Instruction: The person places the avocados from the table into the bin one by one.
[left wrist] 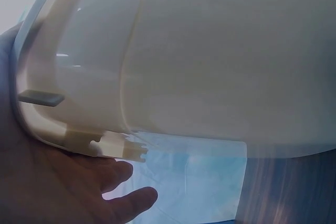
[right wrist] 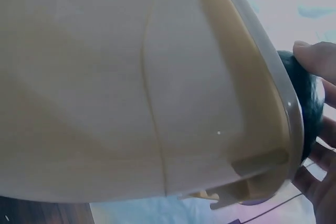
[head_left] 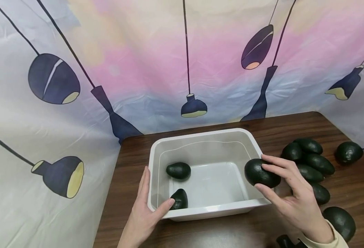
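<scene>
A white plastic tub (head_left: 200,135) stands on the dark wooden table (head_left: 129,162). Two dark green avocados lie inside it, one (head_left: 178,170) at the left and one (head_left: 180,199) by the near left corner. My right hand (head_left: 285,182) holds a third avocado (head_left: 259,173) over the tub's right rim, fingers curled round it. My left hand (head_left: 148,203) grips the tub's near left corner, thumb over the rim. The left wrist view shows my palm (left wrist: 37,182) against the tub's outer wall (left wrist: 210,66). In the right wrist view fingers (right wrist: 315,59) hold the avocado (right wrist: 304,98) behind the rim (right wrist: 262,77).
Several more avocados (head_left: 312,162) lie in a heap on the table right of the tub, with one (head_left: 349,152) apart at the far right and one (head_left: 340,221) near the front edge. A printed curtain (head_left: 169,62) closes off the back and left.
</scene>
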The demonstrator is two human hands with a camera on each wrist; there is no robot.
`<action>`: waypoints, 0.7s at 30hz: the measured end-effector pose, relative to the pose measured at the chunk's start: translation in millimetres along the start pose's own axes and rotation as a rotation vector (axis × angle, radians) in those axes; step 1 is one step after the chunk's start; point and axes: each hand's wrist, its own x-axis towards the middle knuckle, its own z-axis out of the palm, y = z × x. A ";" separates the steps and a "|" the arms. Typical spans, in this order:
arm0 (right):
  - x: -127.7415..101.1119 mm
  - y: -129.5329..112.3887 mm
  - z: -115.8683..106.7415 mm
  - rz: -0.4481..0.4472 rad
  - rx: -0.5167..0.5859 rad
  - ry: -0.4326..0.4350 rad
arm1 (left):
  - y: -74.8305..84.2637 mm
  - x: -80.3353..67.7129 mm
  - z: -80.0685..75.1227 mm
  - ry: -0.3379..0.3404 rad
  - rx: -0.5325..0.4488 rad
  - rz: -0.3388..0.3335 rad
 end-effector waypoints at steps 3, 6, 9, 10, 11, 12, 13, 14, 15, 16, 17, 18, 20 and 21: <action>3.1 -2.5 3.1 -0.014 0.039 -0.033 | -0.1 0.5 0.0 -0.001 -0.002 0.011; 3.9 -3.3 3.4 -0.008 0.039 -0.042 | -0.2 0.8 -0.1 -0.001 -0.003 0.014; 3.1 -3.2 1.0 0.012 0.005 -0.023 | 0.5 1.0 0.3 -0.002 0.008 0.005; 2.6 -2.7 0.1 0.014 -0.008 -0.013 | 0.8 1.1 0.3 -0.002 0.013 0.002; 1.9 -1.9 -0.8 0.017 -0.012 -0.003 | 1.1 1.2 0.3 -0.002 0.014 0.000; 1.0 -1.2 -2.1 0.024 -0.019 0.004 | 1.5 1.1 0.3 -0.001 0.017 -0.004; -0.1 -0.2 -3.5 0.032 -0.025 0.009 | 1.9 1.1 0.3 -0.002 0.015 -0.006; -1.6 0.9 -5.2 0.045 -0.037 0.011 | 2.2 1.1 0.3 -0.003 0.012 -0.006; -3.1 2.8 -6.9 0.052 -0.043 0.016 | 2.4 1.1 0.3 -0.002 0.011 -0.006; -5.2 5.0 -8.9 0.061 -0.051 0.019 | 2.6 1.0 0.3 0.000 0.010 -0.006; -7.7 7.3 -11.5 0.074 -0.064 0.022 | 2.7 0.8 0.4 0.001 0.010 -0.008; -10.5 10.0 -14.1 0.086 -0.073 0.026 | 2.8 0.8 0.6 0.002 0.011 -0.009; -16.7 16.2 -20.4 0.109 -0.094 0.034 | 3.1 0.9 0.8 0.002 0.016 -0.011; -20.0 19.6 -23.7 0.116 -0.100 0.042 | 3.4 0.9 0.7 0.001 0.019 -0.014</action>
